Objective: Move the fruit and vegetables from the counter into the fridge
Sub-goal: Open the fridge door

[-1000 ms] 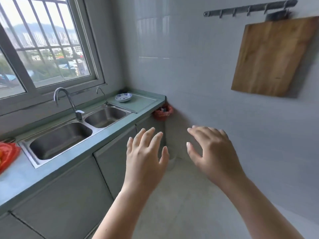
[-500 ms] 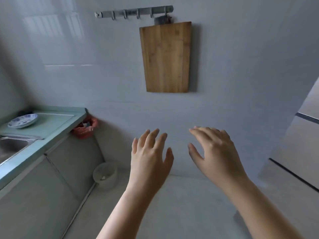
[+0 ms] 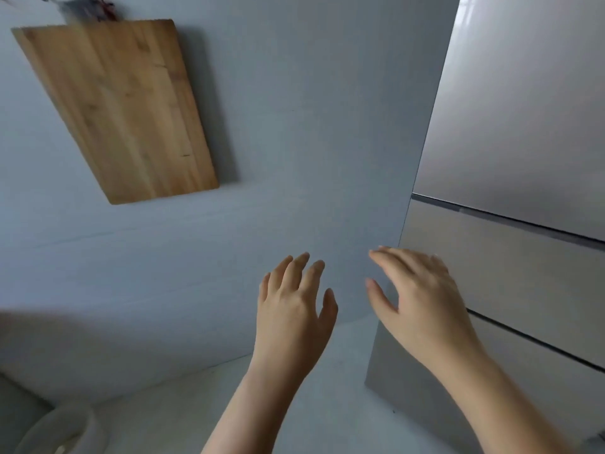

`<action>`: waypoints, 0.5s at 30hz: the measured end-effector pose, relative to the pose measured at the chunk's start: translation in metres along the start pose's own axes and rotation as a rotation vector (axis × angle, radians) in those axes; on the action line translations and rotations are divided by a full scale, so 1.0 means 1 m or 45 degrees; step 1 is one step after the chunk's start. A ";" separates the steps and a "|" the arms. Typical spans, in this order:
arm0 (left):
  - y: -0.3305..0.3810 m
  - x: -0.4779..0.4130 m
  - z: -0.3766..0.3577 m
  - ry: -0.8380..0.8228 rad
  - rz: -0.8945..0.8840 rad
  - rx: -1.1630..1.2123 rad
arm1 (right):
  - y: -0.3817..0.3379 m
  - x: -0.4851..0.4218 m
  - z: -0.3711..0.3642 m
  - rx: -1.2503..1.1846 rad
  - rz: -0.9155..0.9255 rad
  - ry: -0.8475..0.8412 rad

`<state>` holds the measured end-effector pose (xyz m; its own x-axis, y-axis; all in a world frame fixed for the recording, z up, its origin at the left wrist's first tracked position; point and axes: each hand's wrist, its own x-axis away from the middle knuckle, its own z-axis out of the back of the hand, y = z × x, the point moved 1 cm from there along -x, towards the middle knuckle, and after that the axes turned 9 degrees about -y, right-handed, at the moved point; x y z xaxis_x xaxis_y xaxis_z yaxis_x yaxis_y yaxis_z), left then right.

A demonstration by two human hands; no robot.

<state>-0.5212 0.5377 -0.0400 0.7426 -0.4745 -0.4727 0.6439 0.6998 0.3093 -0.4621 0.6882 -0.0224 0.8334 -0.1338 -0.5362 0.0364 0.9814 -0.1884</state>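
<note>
Head: two hands [image 3: 294, 309] [image 3: 422, 306], one fridge [image 3: 523, 109].

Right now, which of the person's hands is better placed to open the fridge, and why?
Probably the right hand: open and empty, it sits before the closed fridge; the left hand, also empty, faces the wall.

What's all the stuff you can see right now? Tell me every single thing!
Cutting board: one, brown wood, hanging on the wall, upper left.
Hanger: one, dark, blurred, just above the board.
Fridge: one, silver-grey, right side, doors closed.
Round container: one, white, on the floor, bottom left corner.
Wall: pale grey, straight ahead.
Floor: pale grey, along the bottom.
Left hand: one, open, holding nothing, low centre.
Right hand: one, open, holding nothing, by the fridge's near edge.
</note>
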 end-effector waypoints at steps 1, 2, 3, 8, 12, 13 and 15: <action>-0.006 -0.010 -0.007 -0.014 -0.023 0.014 | 0.004 -0.008 -0.005 0.017 -0.031 0.001; -0.013 -0.021 -0.013 -0.026 -0.048 0.023 | 0.006 -0.017 -0.010 0.037 -0.058 0.004; -0.020 -0.032 -0.019 -0.037 -0.079 0.028 | 0.007 -0.026 -0.014 0.059 -0.081 0.005; -0.053 -0.092 -0.033 -0.065 -0.262 0.079 | 0.001 -0.083 -0.033 0.135 -0.163 0.012; -0.073 -0.132 -0.045 -0.090 -0.318 0.208 | 0.003 -0.113 -0.043 0.212 -0.240 0.055; -0.076 -0.139 -0.051 -0.105 -0.330 0.245 | 0.006 -0.117 -0.046 0.238 -0.263 0.065; -0.081 -0.151 -0.062 -0.136 -0.349 0.311 | 0.012 -0.122 -0.052 0.267 -0.307 0.069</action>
<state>-0.6967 0.5859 -0.0448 0.5437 -0.6882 -0.4804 0.8365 0.3974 0.3774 -0.5924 0.7088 -0.0018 0.7565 -0.3678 -0.5408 0.3469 0.9266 -0.1450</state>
